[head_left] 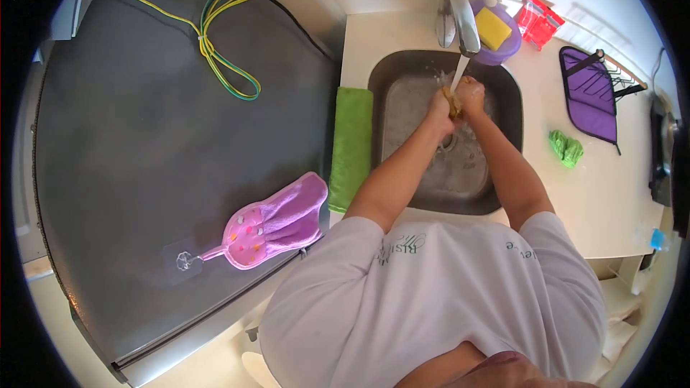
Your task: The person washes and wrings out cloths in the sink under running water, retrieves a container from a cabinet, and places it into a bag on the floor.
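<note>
Under the running tap (466, 29), my left hand (440, 113) and my right hand (471, 97) are close together inside the dark sink (392, 172). A small, wet, yellowish-brown thing (453, 103) shows between them; its kind is unclear. My left hand is closed around its lower side. The curled fingers of my right hand press against it from the other side. Water (458, 73) falls onto it and splashes, and part of it is hidden by the fingers.
Left of the sink lies a folded green cloth (352, 145). A purple bowl (512, 49) with a yellow sponge (492, 29) and a red packet (537, 23) stand behind. To the right are a crumpled green wrapper (566, 149) and a purple mat (595, 118) under a rack.
</note>
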`<state>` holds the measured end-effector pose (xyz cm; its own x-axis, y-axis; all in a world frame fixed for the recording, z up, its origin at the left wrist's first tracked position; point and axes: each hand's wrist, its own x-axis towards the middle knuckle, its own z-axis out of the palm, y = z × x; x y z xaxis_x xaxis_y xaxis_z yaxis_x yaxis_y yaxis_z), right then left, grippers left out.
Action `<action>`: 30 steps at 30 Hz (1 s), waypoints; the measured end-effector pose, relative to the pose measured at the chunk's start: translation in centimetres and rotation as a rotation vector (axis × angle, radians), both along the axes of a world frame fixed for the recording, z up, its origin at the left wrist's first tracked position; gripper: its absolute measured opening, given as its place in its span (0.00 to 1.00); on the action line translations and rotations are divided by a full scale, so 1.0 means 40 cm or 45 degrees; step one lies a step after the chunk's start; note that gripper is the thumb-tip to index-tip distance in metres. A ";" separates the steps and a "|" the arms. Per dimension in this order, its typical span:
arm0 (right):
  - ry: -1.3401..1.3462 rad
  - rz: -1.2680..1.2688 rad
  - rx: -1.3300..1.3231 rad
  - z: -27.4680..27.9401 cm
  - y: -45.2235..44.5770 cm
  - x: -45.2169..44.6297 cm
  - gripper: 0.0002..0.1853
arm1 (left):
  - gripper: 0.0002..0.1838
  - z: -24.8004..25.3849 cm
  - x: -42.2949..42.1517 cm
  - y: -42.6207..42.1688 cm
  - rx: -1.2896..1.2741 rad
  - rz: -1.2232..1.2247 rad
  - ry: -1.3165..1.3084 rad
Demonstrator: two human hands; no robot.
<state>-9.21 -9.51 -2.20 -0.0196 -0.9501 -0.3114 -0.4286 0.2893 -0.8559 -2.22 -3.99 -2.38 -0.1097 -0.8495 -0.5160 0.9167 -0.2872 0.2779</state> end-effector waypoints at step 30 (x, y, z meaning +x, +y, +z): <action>0.237 0.727 -0.279 0.170 -0.038 -0.223 0.23 | 0.13 0.012 0.260 0.119 -0.190 -0.106 -2.304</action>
